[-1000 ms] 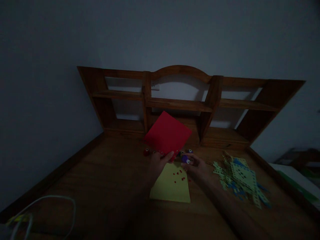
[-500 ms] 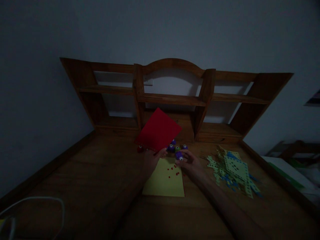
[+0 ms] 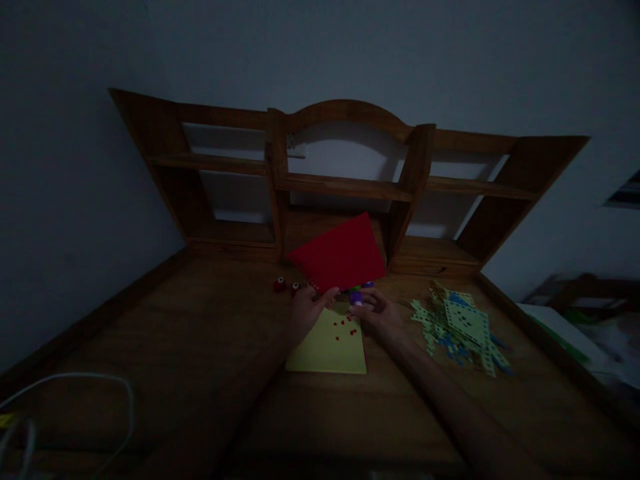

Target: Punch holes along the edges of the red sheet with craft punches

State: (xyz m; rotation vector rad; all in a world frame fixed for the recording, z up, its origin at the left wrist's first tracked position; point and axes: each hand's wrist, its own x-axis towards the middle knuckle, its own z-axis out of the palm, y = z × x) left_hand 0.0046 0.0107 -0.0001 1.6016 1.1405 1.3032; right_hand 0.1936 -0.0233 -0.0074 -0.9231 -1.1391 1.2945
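My left hand (image 3: 311, 311) pinches the lower edge of a red sheet of paper (image 3: 343, 253), which is tilted up toward the shelf. Between the fingers of my right hand (image 3: 377, 312) is a small purple craft punch (image 3: 356, 298), close to the sheet's lower right edge. Whether the paper sits inside the punch, I cannot tell. Beneath both hands lies a yellow sheet (image 3: 327, 353) with several tiny red paper bits (image 3: 343, 323) scattered on it. Two red punches (image 3: 280, 285) stand left of the red paper; another purple punch (image 3: 369, 285) is partly hidden behind it.
A wooden shelf unit (image 3: 345, 187) rises at the back of the desk (image 3: 210, 347). Pale green and blue perforated pieces (image 3: 467, 323) lie piled on the right. A white cable (image 3: 75, 376) curves across the front left.
The red paper has turned clockwise and shifted right, now covering more of the punches behind. My right hand has turned the purple punch and brought it nearer the paper's edge. The view has tilted slightly.
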